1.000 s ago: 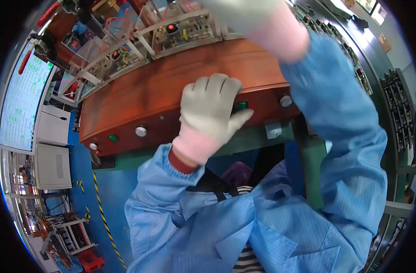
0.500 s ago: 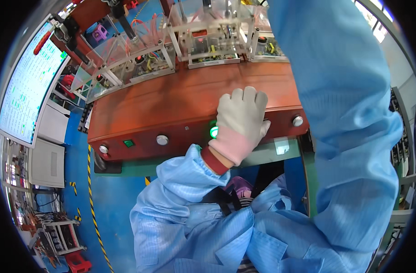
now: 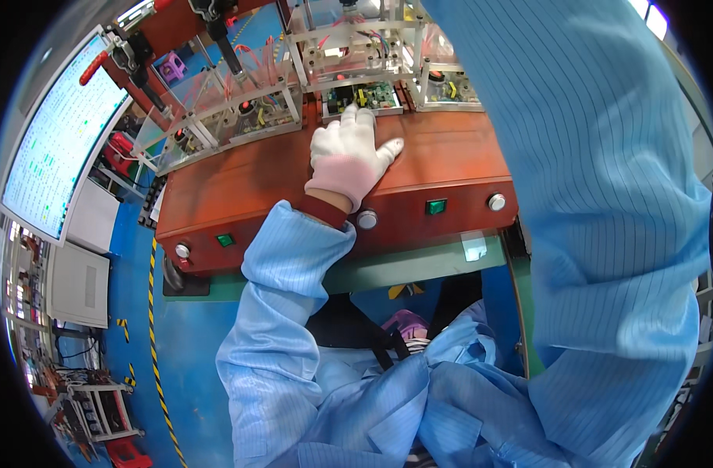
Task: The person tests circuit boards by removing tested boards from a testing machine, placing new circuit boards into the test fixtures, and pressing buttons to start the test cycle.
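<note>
My left hand (image 3: 349, 152) wears a white knit glove with a pink cuff. It reaches over the reddish-brown console (image 3: 263, 179), fingers stretched forward and thumb spread to the right. Its fingertips are at the front edge of a green circuit board (image 3: 384, 96) in the middle test fixture (image 3: 356, 56); whether they press on it I cannot tell. Above the board stands the fixture's clear plate with wires. My right arm (image 3: 583, 171), in a blue striped sleeve, rises past the top edge, so the right hand is out of sight.
Clear-walled fixtures flank the middle one, the left one (image 3: 243, 117) under black toggle clamps. On the console front are silver push buttons (image 3: 367, 219) and green switches (image 3: 436, 207). A monitor (image 3: 56, 136) stands at left, above a white cabinet (image 3: 79, 285).
My left hand has left the console's front buttons and moved left and forward to the circuit board. The green-lit button has gone dark. The middle fixture's upper plate has risen, uncovering the board.
</note>
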{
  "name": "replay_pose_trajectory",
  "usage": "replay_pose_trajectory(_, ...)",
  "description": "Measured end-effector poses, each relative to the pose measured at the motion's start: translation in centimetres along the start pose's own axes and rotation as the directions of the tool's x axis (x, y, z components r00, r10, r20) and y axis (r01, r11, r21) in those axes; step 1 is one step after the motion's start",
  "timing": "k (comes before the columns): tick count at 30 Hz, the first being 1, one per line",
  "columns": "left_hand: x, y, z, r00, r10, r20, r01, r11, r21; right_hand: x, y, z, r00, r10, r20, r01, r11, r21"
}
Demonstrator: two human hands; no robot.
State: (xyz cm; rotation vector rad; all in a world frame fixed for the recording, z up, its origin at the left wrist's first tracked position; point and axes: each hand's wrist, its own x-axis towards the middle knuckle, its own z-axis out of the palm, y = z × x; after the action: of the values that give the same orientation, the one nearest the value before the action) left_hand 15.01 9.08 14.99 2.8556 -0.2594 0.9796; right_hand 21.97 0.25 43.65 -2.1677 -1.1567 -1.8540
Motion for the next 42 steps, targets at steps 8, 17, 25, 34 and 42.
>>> replay_pose_trajectory(8, -3.6, 2.8, -6.0, 0.991, 0.034, 0.128, -0.028, 0.998, -0.048, -14.2, -6.0, -3.7, 0.937, -0.297, 0.182, 0.226, 0.916, 0.332)
replay_pose_trajectory(17, -7.1, 6.9, -9.4, 0.987, 0.141, 0.081, -0.124, 0.975, -0.184, -16.1, -7.6, -1.5, 0.192, -0.21, 0.959, -0.213, 0.944, 0.25)
replay_pose_trajectory(25, -13.1, 12.4, -8.5, 0.942, 0.334, 0.037, -0.203, 0.654, -0.729, -20.7, 3.8, -8.8, 0.31, 0.11, 0.944, -0.751, 0.637, 0.172)
replay_pose_trajectory(34, -15.6, 14.1, -4.5, 0.887, 0.455, 0.081, -0.173, 0.49, -0.854, -38.1, 15.4, -30.7, 0.053, 0.411, 0.91, -0.921, 0.373, -0.115)
replay_pose_trajectory(42, -16.0, 15.5, -2.6, 0.838, 0.524, 0.152, -0.149, 0.487, -0.861, -47.9, 5.8, -35.9, -0.529, 0.709, 0.466, -0.41, 0.266, -0.872)
